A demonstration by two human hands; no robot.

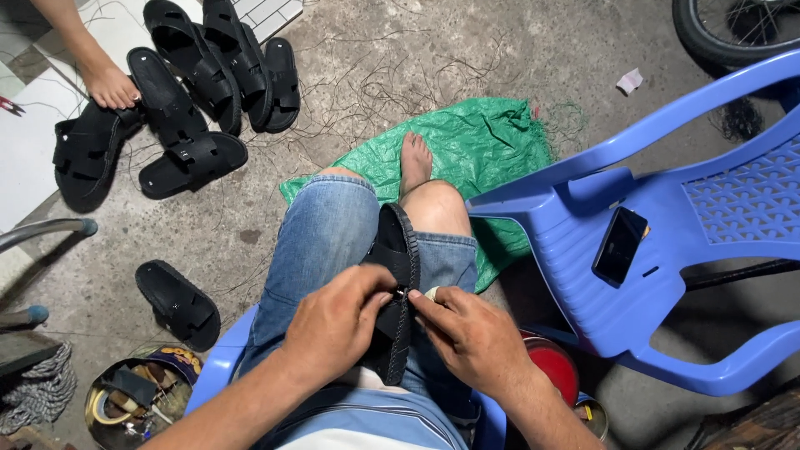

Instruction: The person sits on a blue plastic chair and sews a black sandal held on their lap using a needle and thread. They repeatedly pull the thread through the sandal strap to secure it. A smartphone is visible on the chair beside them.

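Black sandal [398, 275] standing on edge between the knees, sole turned right, toe end pointing away toward the bare foot [414, 162] on the green plastic sheet [483, 142]. Left hand [333, 325] wrapped over the strap side, thumb and fingers pressed together on the upper to steady it. Right hand [471, 337] pinched shut at the sole's edge, fingertips meeting on something small and pale; needle or thread end, too small to tell. Row of stitches showing along the sole's rim from the far end down to the fingers, so roughly judged: stitching well under way, the stretch below the hands hidden and perhaps still to do.

Pile of black sandals [200, 92] lying on the concrete at upper left, with another person's hand [108, 83] resting on one of them; finished or waiting, impossible to say. One lone sandal [177, 304] near the left knee. Loose dark thread offcuts [375, 83] scattered over the floor. Round tin of tools and tape [137, 400] at lower left. Blue plastic chair [667, 225] tipped on its side at right, a dark phone [620, 246] lying on it. Red lid [554, 367] just beside the right wrist.
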